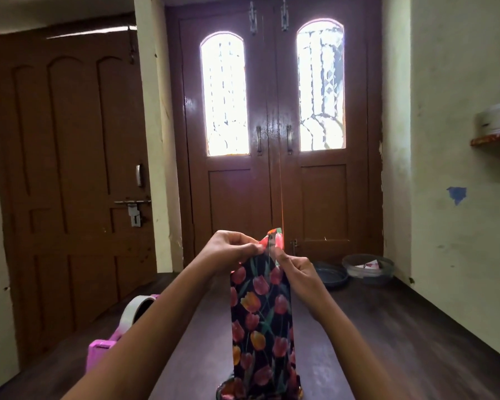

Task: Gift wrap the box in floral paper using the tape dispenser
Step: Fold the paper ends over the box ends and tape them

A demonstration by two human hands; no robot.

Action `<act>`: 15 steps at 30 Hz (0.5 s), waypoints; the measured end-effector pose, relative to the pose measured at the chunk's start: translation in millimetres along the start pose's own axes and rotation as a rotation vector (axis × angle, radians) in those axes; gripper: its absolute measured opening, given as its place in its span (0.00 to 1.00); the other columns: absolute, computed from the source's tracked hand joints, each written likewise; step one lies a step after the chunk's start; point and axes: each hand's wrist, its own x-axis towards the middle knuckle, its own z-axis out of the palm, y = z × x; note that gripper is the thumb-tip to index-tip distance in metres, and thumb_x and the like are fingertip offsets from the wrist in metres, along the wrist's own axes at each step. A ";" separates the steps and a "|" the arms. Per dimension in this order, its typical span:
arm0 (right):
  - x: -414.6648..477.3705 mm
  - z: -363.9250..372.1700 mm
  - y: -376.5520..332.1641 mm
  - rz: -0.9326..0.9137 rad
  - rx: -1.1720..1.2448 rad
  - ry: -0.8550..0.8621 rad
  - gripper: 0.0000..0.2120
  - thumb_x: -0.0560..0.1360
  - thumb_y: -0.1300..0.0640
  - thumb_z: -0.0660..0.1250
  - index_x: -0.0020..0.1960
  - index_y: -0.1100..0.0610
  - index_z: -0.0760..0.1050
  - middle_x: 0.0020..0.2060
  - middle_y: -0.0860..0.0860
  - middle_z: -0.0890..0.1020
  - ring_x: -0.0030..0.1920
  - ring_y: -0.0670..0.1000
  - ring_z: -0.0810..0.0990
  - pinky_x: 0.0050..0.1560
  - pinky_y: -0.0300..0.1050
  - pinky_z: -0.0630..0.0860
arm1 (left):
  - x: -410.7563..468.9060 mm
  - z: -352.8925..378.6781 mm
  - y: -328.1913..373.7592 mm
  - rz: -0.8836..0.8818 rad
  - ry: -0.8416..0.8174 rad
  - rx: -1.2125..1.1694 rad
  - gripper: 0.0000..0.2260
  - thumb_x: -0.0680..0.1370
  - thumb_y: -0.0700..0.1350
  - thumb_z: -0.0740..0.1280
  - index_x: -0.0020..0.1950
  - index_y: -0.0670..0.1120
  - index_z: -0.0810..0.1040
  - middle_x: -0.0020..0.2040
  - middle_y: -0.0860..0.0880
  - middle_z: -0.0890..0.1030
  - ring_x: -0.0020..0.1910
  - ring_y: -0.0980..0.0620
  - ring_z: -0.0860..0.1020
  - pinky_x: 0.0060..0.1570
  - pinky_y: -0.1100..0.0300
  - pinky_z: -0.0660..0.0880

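A tall box wrapped in dark floral paper (261,321) with red and orange tulips stands upright on the dark table (373,342). At its top end, my left hand (231,251) pinches the loose paper from the left. My right hand (296,272) pinches the paper flap from the right, and the flap's tip sticks up between both hands. A pink tape dispenser (119,333) with a roll of clear tape sits at the table's left edge, partly hidden behind my left forearm.
Beyond the table stand brown double doors (274,140) with arched glass panes, and another brown door (67,174) to the left. Two round dark bowls (367,268) lie at the far right. A shelf with a metal tin (497,119) hangs on the right wall.
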 end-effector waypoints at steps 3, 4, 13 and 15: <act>-0.4 2.3 -1.6 -0.013 -0.033 -0.018 0.31 0.69 0.37 0.57 0.40 0.66 0.78 0.28 0.54 0.77 0.33 0.51 0.79 0.43 0.45 0.77 | 1.1 -0.3 1.2 0.009 0.023 -0.045 0.08 0.73 0.46 0.71 0.43 0.41 0.80 0.38 0.47 0.81 0.35 0.55 0.80 0.32 0.67 0.76; 0.1 3.1 -1.7 -0.006 -0.039 -0.003 0.31 0.69 0.34 0.57 0.37 0.63 0.78 0.28 0.53 0.77 0.33 0.50 0.79 0.43 0.46 0.77 | 1.3 -0.3 1.7 0.015 0.034 -0.042 0.08 0.73 0.46 0.71 0.43 0.41 0.80 0.38 0.47 0.81 0.35 0.55 0.80 0.32 0.67 0.76; 24.9 4.3 -29.6 0.001 -0.046 0.185 0.27 0.65 0.28 0.62 0.51 0.48 0.76 0.47 0.50 0.82 0.48 0.50 0.82 0.52 0.52 0.79 | 2.9 6.5 -5.7 0.147 0.251 0.075 0.08 0.71 0.47 0.74 0.41 0.43 0.84 0.38 0.46 0.84 0.40 0.50 0.83 0.41 0.57 0.80; 28.8 3.6 -41.8 -0.009 -0.109 0.184 0.16 0.70 0.39 0.67 0.43 0.53 0.79 0.38 0.52 0.83 0.40 0.49 0.81 0.46 0.49 0.78 | 1.8 6.0 -6.4 0.156 0.265 0.074 0.08 0.71 0.47 0.74 0.41 0.42 0.84 0.37 0.46 0.84 0.39 0.50 0.83 0.41 0.58 0.80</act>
